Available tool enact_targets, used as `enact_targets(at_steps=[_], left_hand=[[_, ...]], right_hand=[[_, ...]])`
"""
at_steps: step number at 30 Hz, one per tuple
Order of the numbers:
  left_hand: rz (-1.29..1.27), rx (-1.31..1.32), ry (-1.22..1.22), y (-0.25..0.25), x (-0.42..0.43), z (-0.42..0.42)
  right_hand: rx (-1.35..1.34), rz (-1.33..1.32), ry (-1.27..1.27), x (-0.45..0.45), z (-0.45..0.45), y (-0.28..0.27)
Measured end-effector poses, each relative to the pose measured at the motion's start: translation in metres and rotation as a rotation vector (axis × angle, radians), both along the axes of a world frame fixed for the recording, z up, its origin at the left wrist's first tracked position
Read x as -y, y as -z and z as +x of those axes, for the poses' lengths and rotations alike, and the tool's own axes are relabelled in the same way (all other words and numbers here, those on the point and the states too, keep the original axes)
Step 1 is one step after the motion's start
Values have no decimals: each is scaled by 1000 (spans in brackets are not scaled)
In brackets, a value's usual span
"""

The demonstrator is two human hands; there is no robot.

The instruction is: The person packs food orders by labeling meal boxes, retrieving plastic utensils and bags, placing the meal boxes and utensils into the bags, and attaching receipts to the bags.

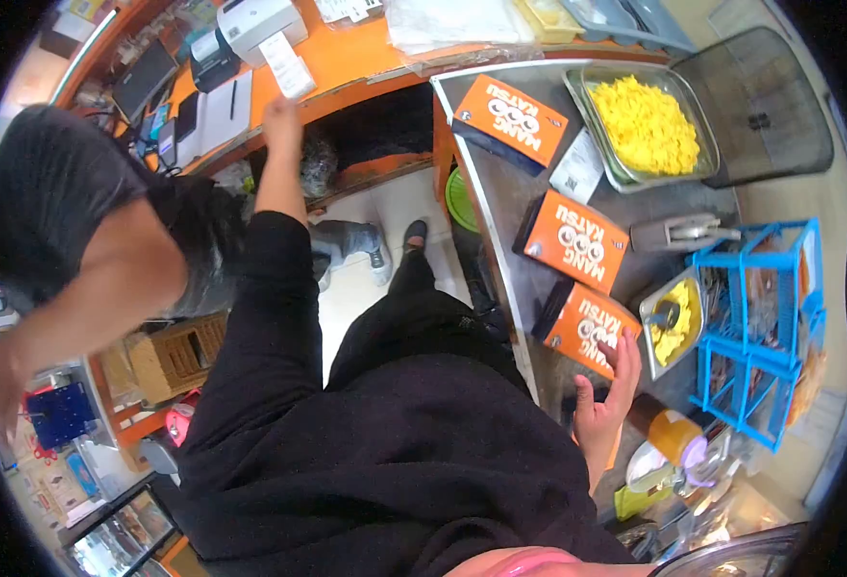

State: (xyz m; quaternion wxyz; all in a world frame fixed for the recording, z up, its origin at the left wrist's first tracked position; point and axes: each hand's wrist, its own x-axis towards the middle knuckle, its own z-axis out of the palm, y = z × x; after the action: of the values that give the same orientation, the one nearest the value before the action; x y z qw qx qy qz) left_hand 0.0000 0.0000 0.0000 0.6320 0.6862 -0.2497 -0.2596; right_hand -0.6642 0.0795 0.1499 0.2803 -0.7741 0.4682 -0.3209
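Note:
My right hand point(608, 409) is over the lower end of the nearest orange box point(585, 329), its fingers apart and fingertips at the box's edge. Two more orange boxes with the same print, a middle one point(574, 240) and a far one point(510, 120), stand along the metal counter point(500, 221). A printed slip point(578, 165) lies between those two. On the other side, my left hand point(282, 120) is raised near the orange desk, just below a white paper slip point(287, 65). Its fingers look curled, and whatever they may hold is too small to make out.
A glass dish of yellow food point(645, 127), a smaller metal tray point(673, 322), a blue rack point(755, 332) and a jar point(673, 438) stand on the counter. At the left, another person point(77, 221) reaches downward. A white printer point(258, 27) sits on the desk point(356, 58).

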Motion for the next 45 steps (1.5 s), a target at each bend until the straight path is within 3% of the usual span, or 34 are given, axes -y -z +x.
enact_targets(at_steps=[2, 3, 5, 8, 11, 13, 15, 17, 20, 23, 28, 32, 35, 45], left_hand=[[19, 104, -486, -22, 10, -24], [24, 1, -554, 34, 39, 22], [-96, -18, -698, 47, 67, 101], [-76, -287, -583, 33, 86, 153], [-29, -456, -488, 29, 96, 151], [-122, -588, -142, 33, 96, 146], [92, -423, -112, 12, 96, 119], [-167, -602, -73, 15, 90, 93], [-297, -705, -4, -5, 82, 61], [-170, -673, 111, -19, 69, 52], [-254, -718, 212, -38, 58, 54], [-349, -741, 238, -44, 53, 58], [-362, -714, 246, -34, 50, 58], [-218, -781, 293, -40, 53, 59]], right_hand=[[22, -5, -21, 5, -3, -5], [-82, -13, -30, 43, 53, -18], [-70, -73, -73, 79, 97, -17], [10, -81, -149, 132, 170, -19], [-76, -95, -310, 184, 239, -28], [-88, -96, -448, 218, 295, -37], [-63, -101, -561, 245, 347, -41], [-112, -91, -633, 267, 392, -40], [-152, -28, -727, 293, 457, -31], [-177, 39, -815, 306, 517, -17], [-120, 279, -869, 313, 603, 24], [-46, 682, -723, 304, 643, 42], [-61, 837, -730, 305, 655, 54], [-126, 784, -781, 312, 666, 58]])
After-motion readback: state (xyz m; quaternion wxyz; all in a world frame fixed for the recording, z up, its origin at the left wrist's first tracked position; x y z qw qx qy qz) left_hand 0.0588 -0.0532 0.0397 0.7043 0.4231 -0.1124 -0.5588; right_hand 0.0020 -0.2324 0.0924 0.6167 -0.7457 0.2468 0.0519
